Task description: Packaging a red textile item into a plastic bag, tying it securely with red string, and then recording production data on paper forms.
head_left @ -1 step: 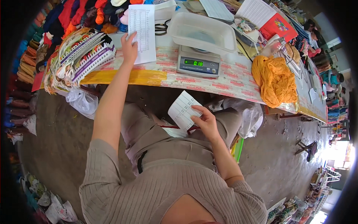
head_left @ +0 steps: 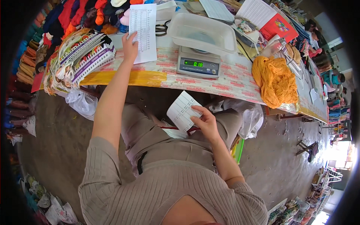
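My left hand (head_left: 130,48) lies on the left edge of a long printed list (head_left: 148,47), fingers stretched out over the paper on the table. Over my lap, my right hand (head_left: 206,122) pinches a white sheet of printed labels (head_left: 182,109) between thumb and fingers, its upper end tilted to the left. Beyond the label sheet stands an electronic scale (head_left: 198,66) with a lit green display. A translucent plastic tub (head_left: 221,42) sits on top of it. Part of another white sheet shows on my lap beneath the labels.
Left on the table (head_left: 225,87) are yarn colour cards (head_left: 95,63) with many threads. Scissors (head_left: 162,29) lie behind the list. An orange yarn hank (head_left: 275,80) hangs over the right front edge, near a red booklet (head_left: 278,28). Plastic bags (head_left: 252,120) hang below; coloured yarn piles stand far left.
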Demonstrator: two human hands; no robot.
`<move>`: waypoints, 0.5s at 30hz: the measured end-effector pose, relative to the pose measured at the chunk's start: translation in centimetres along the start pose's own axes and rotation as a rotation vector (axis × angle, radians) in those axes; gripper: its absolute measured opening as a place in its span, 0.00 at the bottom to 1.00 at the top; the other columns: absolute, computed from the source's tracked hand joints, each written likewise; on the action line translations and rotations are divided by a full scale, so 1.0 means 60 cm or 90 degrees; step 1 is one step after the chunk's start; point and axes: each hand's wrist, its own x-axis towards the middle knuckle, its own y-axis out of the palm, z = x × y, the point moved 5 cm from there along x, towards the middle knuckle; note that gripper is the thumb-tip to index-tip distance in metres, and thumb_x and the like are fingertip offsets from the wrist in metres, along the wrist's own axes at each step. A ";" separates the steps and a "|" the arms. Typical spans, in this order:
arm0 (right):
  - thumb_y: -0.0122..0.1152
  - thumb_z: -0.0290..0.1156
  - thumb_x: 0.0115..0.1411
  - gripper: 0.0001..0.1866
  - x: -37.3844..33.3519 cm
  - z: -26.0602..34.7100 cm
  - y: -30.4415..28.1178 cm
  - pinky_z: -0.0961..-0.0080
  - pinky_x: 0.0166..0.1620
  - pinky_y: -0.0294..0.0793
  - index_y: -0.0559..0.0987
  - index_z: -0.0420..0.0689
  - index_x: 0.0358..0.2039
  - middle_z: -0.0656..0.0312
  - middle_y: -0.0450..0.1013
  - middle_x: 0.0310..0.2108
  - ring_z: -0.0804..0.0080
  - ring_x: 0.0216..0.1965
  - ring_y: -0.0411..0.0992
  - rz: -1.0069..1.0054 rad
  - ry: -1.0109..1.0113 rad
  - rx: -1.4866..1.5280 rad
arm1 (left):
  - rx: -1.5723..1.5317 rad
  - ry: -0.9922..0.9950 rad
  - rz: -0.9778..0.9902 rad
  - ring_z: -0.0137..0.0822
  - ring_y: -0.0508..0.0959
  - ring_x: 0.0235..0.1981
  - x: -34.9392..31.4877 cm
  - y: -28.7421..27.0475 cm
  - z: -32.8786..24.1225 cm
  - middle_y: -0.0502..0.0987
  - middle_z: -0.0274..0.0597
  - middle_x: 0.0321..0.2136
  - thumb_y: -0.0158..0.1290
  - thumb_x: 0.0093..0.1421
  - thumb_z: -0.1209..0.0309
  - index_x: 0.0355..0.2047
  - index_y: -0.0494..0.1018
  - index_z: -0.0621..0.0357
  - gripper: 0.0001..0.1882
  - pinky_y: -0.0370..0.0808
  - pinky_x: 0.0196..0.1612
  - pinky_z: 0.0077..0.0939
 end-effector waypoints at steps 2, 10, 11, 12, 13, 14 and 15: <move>0.60 0.17 0.56 0.22 0.004 0.023 0.018 0.81 0.47 0.70 0.72 0.39 0.52 0.63 0.70 0.48 0.80 0.45 0.69 -0.005 -0.036 0.072 | 0.110 -0.063 0.083 0.50 0.62 0.59 0.019 0.019 0.062 0.60 0.52 0.58 0.56 0.51 0.77 0.50 0.74 0.45 0.24 0.65 0.58 0.34; 0.56 0.14 0.56 0.23 0.019 0.028 0.024 0.72 0.53 0.72 0.68 0.38 0.53 0.55 0.69 0.50 0.69 0.50 0.69 -0.089 0.005 0.412 | -0.454 -0.334 0.360 0.30 0.77 0.40 -0.174 -0.073 -0.160 0.78 0.37 0.40 0.46 0.66 0.58 0.47 0.74 0.63 0.20 0.71 0.47 0.25; 0.56 0.14 0.57 0.22 0.028 0.031 0.036 0.71 0.53 0.71 0.68 0.38 0.53 0.55 0.69 0.50 0.69 0.51 0.69 -0.067 0.028 0.442 | -0.667 -0.452 0.436 0.31 0.77 0.42 -0.243 -0.085 -0.168 0.77 0.40 0.44 0.45 0.66 0.57 0.50 0.72 0.63 0.22 0.71 0.49 0.25; 0.56 0.15 0.57 0.22 0.039 0.030 0.046 0.71 0.53 0.72 0.68 0.39 0.53 0.55 0.69 0.50 0.68 0.50 0.70 -0.042 0.023 0.472 | -0.744 -0.431 0.496 0.32 0.74 0.49 -0.285 -0.094 -0.197 0.75 0.42 0.48 0.42 0.67 0.52 0.52 0.69 0.63 0.26 0.68 0.54 0.29; 0.56 0.15 0.57 0.22 0.047 0.029 0.053 0.71 0.53 0.72 0.68 0.39 0.53 0.55 0.69 0.50 0.68 0.50 0.70 -0.040 0.032 0.474 | -0.730 -0.443 0.488 0.35 0.70 0.54 -0.322 -0.101 -0.232 0.72 0.44 0.51 0.40 0.66 0.46 0.53 0.68 0.64 0.32 0.63 0.59 0.33; 0.55 0.14 0.57 0.22 0.055 0.033 0.062 0.72 0.53 0.72 0.68 0.39 0.53 0.55 0.69 0.50 0.69 0.50 0.70 -0.032 0.033 0.502 | -0.813 -0.532 0.491 0.35 0.69 0.56 -0.366 -0.087 -0.226 0.71 0.44 0.53 0.39 0.64 0.44 0.54 0.67 0.64 0.34 0.61 0.61 0.35; 0.55 0.14 0.57 0.22 0.062 0.037 0.068 0.72 0.53 0.72 0.68 0.40 0.53 0.55 0.69 0.50 0.69 0.50 0.70 -0.027 0.033 0.528 | -0.900 -0.619 0.491 0.36 0.68 0.57 -0.407 -0.070 -0.214 0.70 0.44 0.54 0.39 0.63 0.41 0.55 0.66 0.64 0.37 0.58 0.62 0.36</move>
